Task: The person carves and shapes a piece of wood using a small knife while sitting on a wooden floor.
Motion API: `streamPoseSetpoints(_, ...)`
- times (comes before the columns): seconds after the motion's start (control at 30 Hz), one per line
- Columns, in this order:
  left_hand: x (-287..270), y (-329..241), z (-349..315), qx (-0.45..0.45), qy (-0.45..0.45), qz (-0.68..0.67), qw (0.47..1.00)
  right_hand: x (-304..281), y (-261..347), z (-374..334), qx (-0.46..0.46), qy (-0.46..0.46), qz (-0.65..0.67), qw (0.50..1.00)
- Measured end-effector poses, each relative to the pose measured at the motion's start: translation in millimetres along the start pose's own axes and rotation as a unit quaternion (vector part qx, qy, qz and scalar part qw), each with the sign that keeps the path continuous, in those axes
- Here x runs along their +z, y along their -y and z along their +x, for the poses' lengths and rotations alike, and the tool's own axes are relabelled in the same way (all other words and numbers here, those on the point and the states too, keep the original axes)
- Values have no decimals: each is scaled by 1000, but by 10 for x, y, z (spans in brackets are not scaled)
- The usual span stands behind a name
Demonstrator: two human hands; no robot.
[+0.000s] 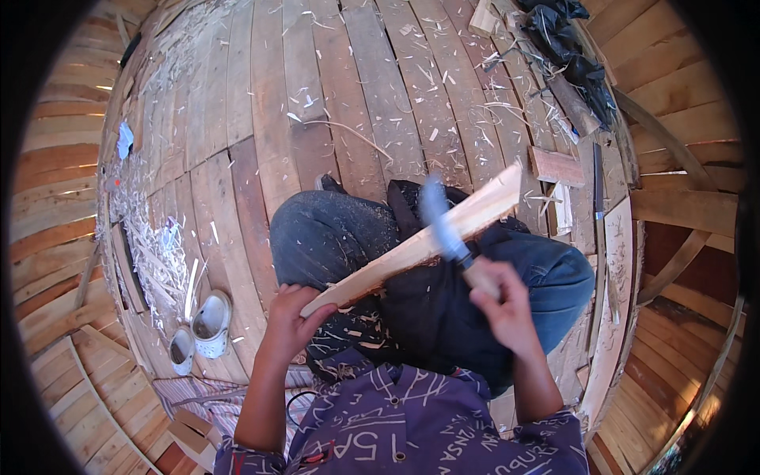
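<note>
My left hand (294, 315) is closed round the narrow near end of a long, pale wooden stick (412, 247), which widens toward its far end. The stick slants up to the right across my lap, with rough bark-like edging along its lower side. In my right hand (503, 305) is a knife (443, 226), gripped by its light wooden handle. The blade is smeared by motion and lies over the stick's middle; whether it touches the wood I cannot tell. Wood chips dot my dark trousers (332, 233) and the black cloth (427, 313) on my lap.
Shavings are strewn over the plank floor (269, 103), heaped thickest in a pile (162, 261) at the left. Pale clogs (212, 324) stand near my left side. At right lie a wood block (556, 166), a long dark blade-like tool (598, 178) and black plastic (566, 47).
</note>
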State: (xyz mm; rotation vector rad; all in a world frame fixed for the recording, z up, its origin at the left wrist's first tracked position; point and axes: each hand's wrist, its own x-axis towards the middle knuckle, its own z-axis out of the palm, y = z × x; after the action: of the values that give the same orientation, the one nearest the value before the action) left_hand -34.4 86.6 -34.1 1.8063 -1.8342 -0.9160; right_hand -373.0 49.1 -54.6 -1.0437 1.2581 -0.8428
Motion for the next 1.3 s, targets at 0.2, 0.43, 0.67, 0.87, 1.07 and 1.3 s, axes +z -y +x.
streamPoseSetpoints(0.2,-22,-10,11,4,1,-2,1000,-55,-5,10,-66,38,-97,992)
streamPoseSetpoints(0.43,-20,-4,4,4,4,-7,1000,-3,10,-39,-31,111,-37,993)
streamPoseSetpoints(0.67,-1,26,9,12,-13,-4,1000,4,51,-88,-27,111,-71,991)
streamPoseSetpoints(0.87,-11,5,12,3,0,-10,1000,30,107,-89,-30,155,-86,984)
streamPoseSetpoints(1.07,1,17,13,4,-7,-10,1000,46,108,-81,-23,108,-94,989)
streamPoseSetpoints(1.3,-3,2,12,-8,-4,-12,1000,140,138,-141,7,174,-73,982)
